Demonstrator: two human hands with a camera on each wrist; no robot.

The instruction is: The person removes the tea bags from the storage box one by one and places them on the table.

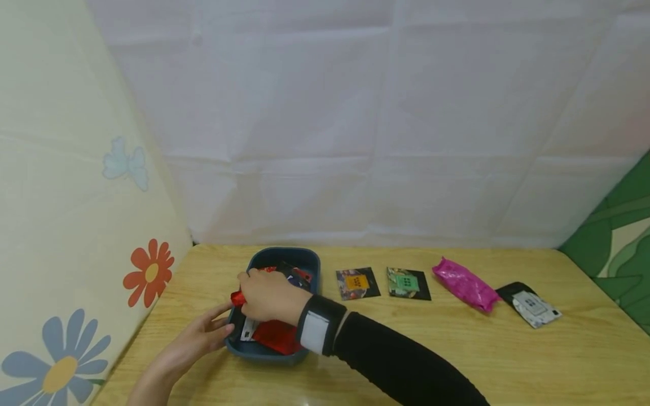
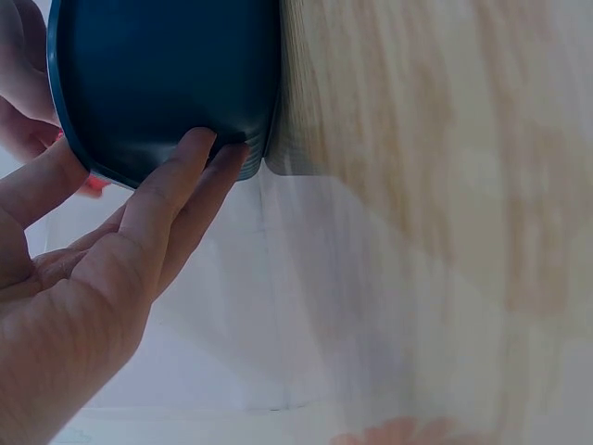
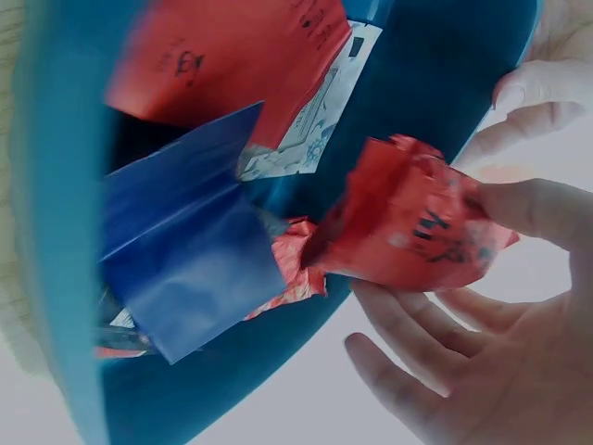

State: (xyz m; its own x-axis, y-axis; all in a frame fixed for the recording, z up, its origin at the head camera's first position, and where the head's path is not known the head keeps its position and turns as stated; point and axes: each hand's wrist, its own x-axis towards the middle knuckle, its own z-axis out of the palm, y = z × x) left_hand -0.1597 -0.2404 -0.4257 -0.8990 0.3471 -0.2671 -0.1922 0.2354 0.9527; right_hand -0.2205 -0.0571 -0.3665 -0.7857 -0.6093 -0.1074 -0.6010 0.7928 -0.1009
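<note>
A dark blue plastic basin stands at the left of the table, holding several small packets. My left hand steadies it from the left, thumb at the rim and straight fingers against the outer wall. Over the basin, my right hand pinches a crinkled red foil packet between thumb and fingers. Below it in the right wrist view lie a dark blue packet, a flat red packet and a white packet with dark print.
Right of the basin, a packet with an orange label and one with a green label lie flat. Farther right are a pink packet and a black-and-white packet. A white sheet hangs behind the table.
</note>
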